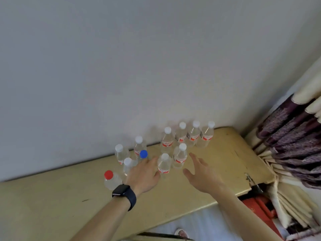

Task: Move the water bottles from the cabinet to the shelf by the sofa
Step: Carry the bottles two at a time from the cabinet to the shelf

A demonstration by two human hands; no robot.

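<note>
While clear plastic water bottles crowd the yellowish wooden cabinet top [225, 153], the pick-up step is judged begun: the left hand [144, 174] and right hand [203, 176] are spread wide, empty, flanking a white-capped bottle [164, 165]; closing is next required.

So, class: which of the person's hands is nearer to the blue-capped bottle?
The left. The left hand reaches in just below and right of the blue-capped bottle, fingertips almost at it. The right hand hovers open further right, beyond two white-capped bottles.
</note>
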